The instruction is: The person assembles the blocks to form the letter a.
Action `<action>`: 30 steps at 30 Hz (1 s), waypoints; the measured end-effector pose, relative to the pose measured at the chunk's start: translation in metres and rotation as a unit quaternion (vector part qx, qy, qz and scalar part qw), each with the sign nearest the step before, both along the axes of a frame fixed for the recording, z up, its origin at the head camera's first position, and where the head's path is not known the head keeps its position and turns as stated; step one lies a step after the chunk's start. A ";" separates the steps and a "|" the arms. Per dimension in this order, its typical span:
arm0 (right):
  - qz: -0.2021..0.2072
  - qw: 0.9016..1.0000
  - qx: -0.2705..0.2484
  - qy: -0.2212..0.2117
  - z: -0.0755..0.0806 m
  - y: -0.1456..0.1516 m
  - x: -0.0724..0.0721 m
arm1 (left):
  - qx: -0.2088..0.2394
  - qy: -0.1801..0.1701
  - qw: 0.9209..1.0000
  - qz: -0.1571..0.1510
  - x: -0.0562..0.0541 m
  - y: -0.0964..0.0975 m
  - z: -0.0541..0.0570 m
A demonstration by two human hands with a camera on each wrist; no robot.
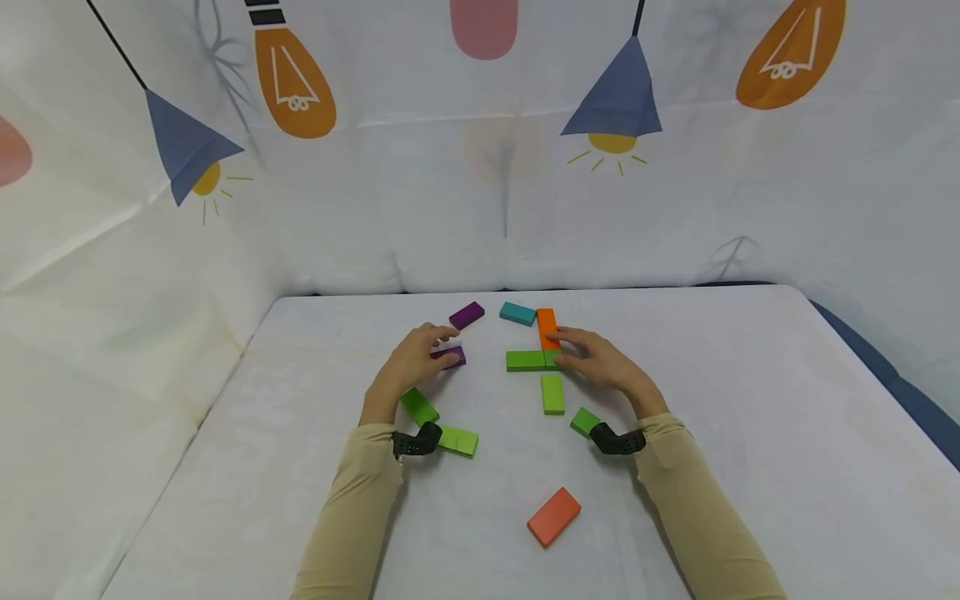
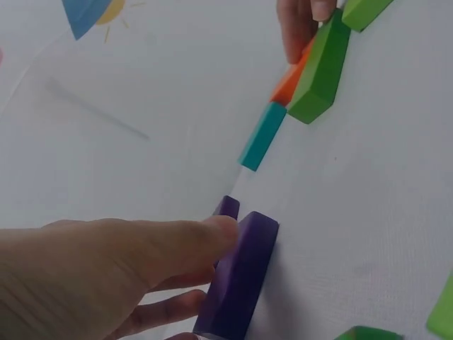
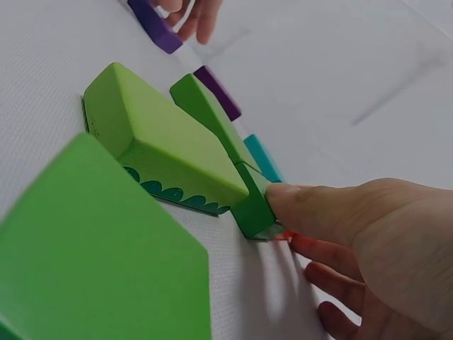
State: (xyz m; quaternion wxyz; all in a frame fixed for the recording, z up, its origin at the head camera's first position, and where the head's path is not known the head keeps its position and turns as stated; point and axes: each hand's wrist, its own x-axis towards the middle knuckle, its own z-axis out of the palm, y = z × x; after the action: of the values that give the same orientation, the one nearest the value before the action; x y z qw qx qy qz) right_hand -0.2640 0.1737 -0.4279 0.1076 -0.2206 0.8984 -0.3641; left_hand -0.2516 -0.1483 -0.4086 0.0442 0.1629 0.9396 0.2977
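Observation:
In the head view my left hand [image 1: 414, 357] is at a purple block [image 2: 244, 273]. Its thumb lies along one side and its other fingers reach round behind. A second purple block [image 1: 467, 315] lies just beyond that hand. My right hand [image 1: 597, 360] has its thumb on the short green block [image 3: 255, 207] at the right end of a green row. Its index finger reaches to the orange block [image 1: 547, 327] behind that row. The longer green block [image 1: 525, 361] adjoins the short one. A teal block [image 1: 517, 313] lies at the orange block's far end.
Nearer me lie a light green block [image 1: 552, 394], another green block [image 1: 585, 422] by the right wrist, and two green blocks near the left wrist, one angled [image 1: 420, 406] and one flatter [image 1: 458, 441]. A red-orange block [image 1: 553, 517] lies at the front of the white table [image 1: 750, 375].

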 end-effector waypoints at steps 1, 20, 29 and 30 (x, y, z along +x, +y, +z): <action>0.001 1.000 0.000 0.002 0.000 0.000 0.000 | -0.001 -0.004 1.000 0.000 0.000 0.000 0.000; -0.007 1.000 0.013 -0.006 0.000 -0.001 0.001 | -0.050 -0.021 0.998 0.021 -0.001 0.003 -0.006; -0.004 1.000 0.007 -0.008 0.000 0.000 0.001 | -0.056 -0.021 0.998 0.033 0.001 0.005 -0.005; -0.003 1.000 0.004 -0.010 0.000 -0.001 0.002 | -0.056 -0.021 0.998 0.033 0.001 0.005 -0.005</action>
State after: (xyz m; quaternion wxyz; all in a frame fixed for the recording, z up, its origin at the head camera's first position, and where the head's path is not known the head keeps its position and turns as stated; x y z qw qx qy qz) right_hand -0.2625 0.1731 -0.4277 0.1161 -0.2138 0.8994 -0.3631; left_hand -0.2507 -0.1434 -0.4138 0.0634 0.1223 0.9587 0.2489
